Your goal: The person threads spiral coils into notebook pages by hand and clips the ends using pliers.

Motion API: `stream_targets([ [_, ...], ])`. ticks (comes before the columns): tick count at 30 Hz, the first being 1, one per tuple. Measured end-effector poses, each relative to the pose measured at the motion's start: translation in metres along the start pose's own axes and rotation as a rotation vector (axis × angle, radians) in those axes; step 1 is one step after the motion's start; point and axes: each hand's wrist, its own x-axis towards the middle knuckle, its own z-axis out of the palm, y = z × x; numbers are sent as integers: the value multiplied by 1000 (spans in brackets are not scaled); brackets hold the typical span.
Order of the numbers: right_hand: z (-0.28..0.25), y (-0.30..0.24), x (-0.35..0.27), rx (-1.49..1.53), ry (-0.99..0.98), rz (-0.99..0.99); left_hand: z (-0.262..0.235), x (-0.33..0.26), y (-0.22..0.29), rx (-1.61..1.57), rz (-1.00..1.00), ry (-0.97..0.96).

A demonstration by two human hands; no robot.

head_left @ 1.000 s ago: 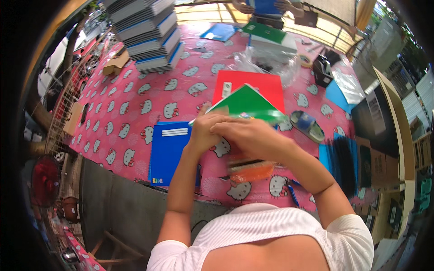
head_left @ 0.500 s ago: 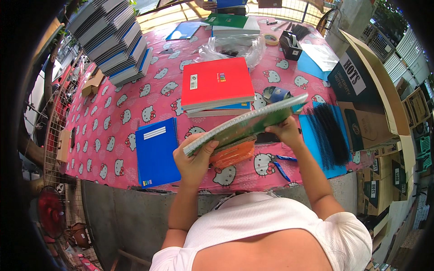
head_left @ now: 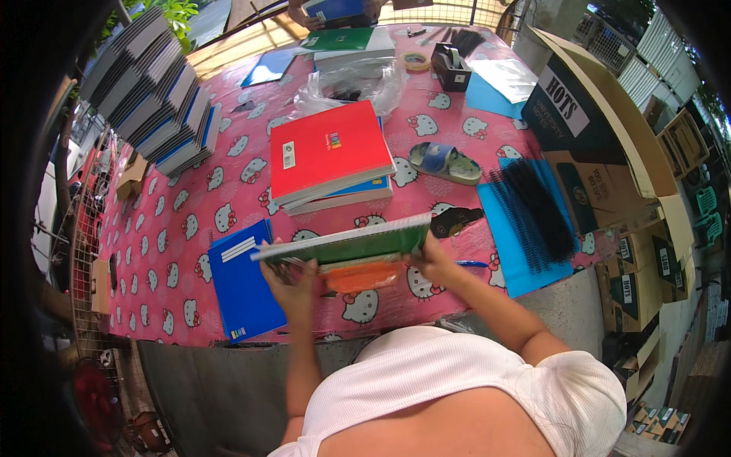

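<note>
A green notebook (head_left: 346,244) is held up on edge in both hands, its page edges turned upward. My left hand (head_left: 295,283) grips its left end, thumb on the green cover. At the right end my right hand (head_left: 432,260) has its fingers closed on the same notebook. Just below it an orange block-like thing (head_left: 362,276) lies on the table, partly covered. A blue spiral notebook (head_left: 247,282) lies left of my left hand. Pliers with blue handles (head_left: 470,263) lie right of my right hand, mostly hidden by it.
Beyond the hands sits a stack topped by a red notebook (head_left: 331,152). A slide sandal (head_left: 445,162) and black binding coils (head_left: 533,213) are to the right, near an open carton (head_left: 586,126). Tall notebook stacks (head_left: 156,99) stand left. Across the table a person's hands hold a blue notebook (head_left: 335,9).
The green notebook has come down and left, tilting less, still between both hands. The view has shifted, showing the sandal and a black object that were partly covered before.
</note>
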Motion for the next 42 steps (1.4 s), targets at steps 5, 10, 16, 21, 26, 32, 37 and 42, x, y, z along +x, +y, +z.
stream_targets([
  [5,-19,-13,-28,-342,-147,128,25,7,64,426,612,93],
  [10,-174,26,27,-1146,641,197,82,-18,120,1110,635,-556],
  [16,-212,22,29,-1312,388,780,95,2,106,690,603,-570],
  [21,-191,-9,15,-1077,694,295,104,7,106,560,680,-428],
  [26,-103,-104,-23,-568,166,-77,102,6,101,573,640,-422],
  [32,-38,-128,-32,32,-158,336,110,5,105,570,678,-422],
  [37,-64,-126,-23,-300,72,36,103,1,109,591,624,-484],
  [42,-66,-137,0,-596,143,-115,108,1,117,609,585,-472],
])
